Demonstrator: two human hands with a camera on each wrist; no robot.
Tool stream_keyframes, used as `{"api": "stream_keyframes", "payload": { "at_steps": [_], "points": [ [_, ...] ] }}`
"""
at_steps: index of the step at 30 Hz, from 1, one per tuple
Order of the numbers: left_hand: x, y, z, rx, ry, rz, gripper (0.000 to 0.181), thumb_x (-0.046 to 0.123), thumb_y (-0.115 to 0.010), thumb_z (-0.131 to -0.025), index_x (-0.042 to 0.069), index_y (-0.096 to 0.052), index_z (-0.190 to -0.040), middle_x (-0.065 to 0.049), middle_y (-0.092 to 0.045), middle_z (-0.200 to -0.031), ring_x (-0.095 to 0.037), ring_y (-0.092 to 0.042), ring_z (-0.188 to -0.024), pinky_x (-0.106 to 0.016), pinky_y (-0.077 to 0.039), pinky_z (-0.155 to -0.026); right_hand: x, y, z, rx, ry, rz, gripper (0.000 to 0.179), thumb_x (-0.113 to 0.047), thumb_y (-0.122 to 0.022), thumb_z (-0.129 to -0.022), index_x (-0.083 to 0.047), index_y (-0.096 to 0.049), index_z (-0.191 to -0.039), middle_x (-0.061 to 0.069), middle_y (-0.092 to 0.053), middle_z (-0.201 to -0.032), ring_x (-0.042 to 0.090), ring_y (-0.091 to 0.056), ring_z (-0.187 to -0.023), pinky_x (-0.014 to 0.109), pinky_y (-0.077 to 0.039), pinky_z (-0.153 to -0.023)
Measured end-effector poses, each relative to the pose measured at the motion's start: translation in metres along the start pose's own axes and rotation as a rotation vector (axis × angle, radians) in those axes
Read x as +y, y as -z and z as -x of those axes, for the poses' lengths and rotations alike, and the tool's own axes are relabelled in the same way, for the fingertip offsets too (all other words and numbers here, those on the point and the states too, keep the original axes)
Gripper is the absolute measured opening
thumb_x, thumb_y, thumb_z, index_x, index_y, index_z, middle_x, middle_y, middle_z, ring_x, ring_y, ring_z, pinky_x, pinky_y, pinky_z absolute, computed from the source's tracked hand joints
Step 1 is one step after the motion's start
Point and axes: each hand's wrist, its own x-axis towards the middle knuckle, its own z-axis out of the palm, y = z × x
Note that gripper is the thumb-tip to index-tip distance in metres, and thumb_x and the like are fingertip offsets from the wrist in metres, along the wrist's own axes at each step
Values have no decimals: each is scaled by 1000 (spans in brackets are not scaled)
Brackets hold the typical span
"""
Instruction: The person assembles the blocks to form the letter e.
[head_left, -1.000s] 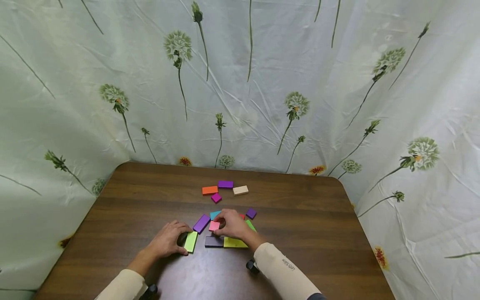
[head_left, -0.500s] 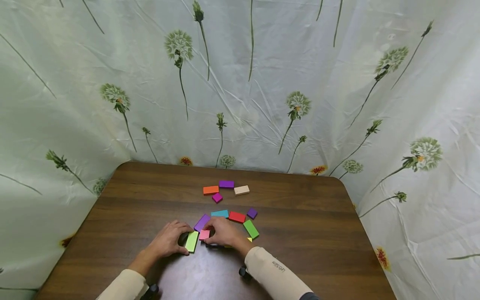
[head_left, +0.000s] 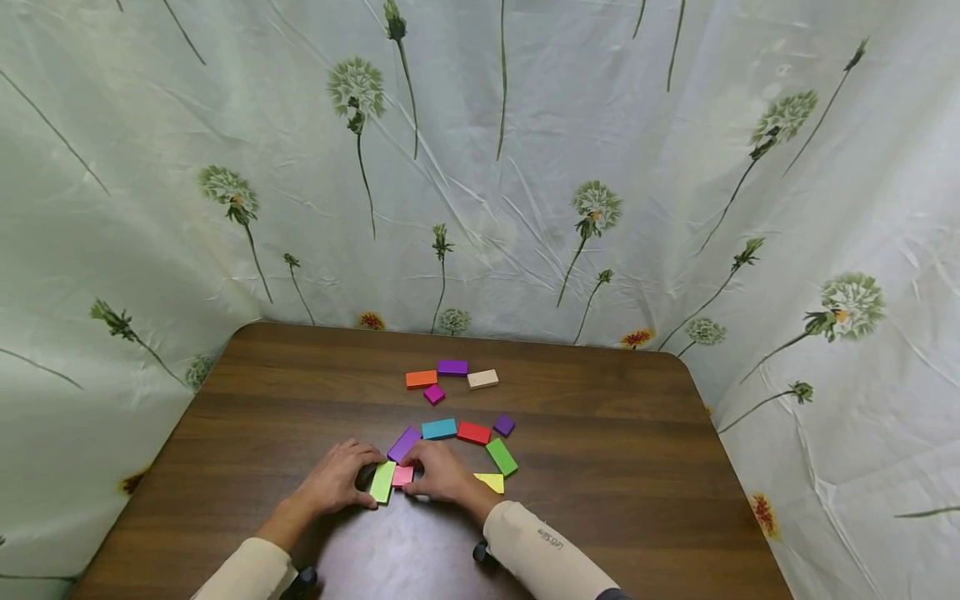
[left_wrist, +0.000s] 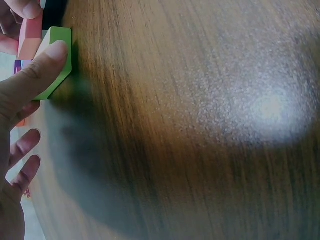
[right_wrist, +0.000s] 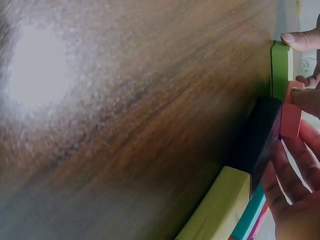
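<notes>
So, the right hand (head_left: pixel 444 473) pinches the pink block (head_left: pixel 402 477) at its fingertips, just beside the lime-green block (head_left: pixel 382 483) that the left hand (head_left: pixel 336 480) grips on the table (head_left: pixel 600 425).

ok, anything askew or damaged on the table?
No damage visible. Two small blocks sit askew: the dark purple block, diagonal, outside the bend between the red block and green block; the magenta block, also diagonal, by the orange block. Could be deliberate.
</notes>
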Motion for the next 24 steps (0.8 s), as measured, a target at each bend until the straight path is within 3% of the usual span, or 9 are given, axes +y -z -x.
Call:
{"api": "stream_keyframes", "payload": {
  "at_steps": [13, 24],
  "points": [
    [0, 0, -1, -15, 29, 2, 63, 42, -87, -61, 7, -67, -110, -6, -63, -110, -29, -53, -106, -55, -38, -94, 1, -8, 0, 12, 52, 35, 28, -22, -81, -74, -13, -74, -100, -7, -68, -93, 3, -58, -89, 15, -43, -81],
    [2, 0, -1, -9, 24, 8, 62, 41, -88, -61, 8, -68, -110, -5, -63, -109, -29, -53, -106, -55, -38, -94, 1, -12, 2, 19, 23, 65, 30, -24, -81, -74, -14, -74, -101, -6, -68, -95, 5, -59, -93, 19, -44, -83]
  ]
}}
